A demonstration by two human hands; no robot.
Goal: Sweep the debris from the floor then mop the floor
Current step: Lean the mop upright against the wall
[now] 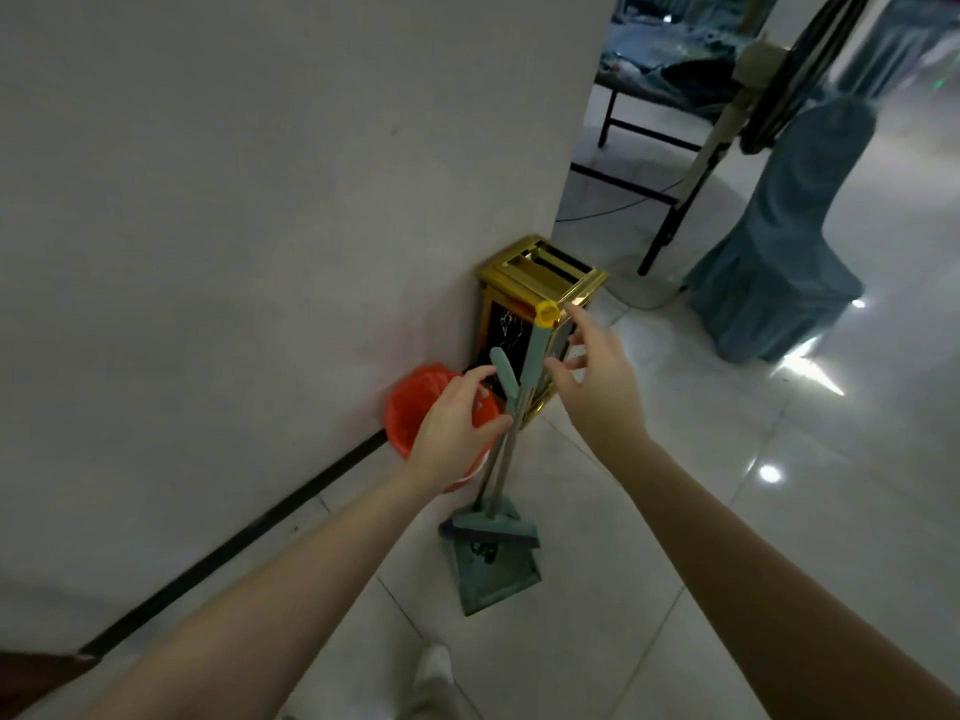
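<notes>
Reaching for broom point(488, 524) & dustpan point(493, 579), parked against bin point(540, 272)
L fingers point(480, 377) curl at short handle point(503, 374), grip unclear; R fingers point(576, 363) spread, empty

No text, label or number could be read anywhere — the black panel point(506, 330) of the gold bin point(540, 275) bore only white, vein-like streaks, not letters.

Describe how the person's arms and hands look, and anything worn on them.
The left hand and right hand wear no gloves, and no watch, bracelet or ring is visible. Both arms are bare right down to the frame edge, with no sleeves showing. The dim picture could hide small details.
</notes>
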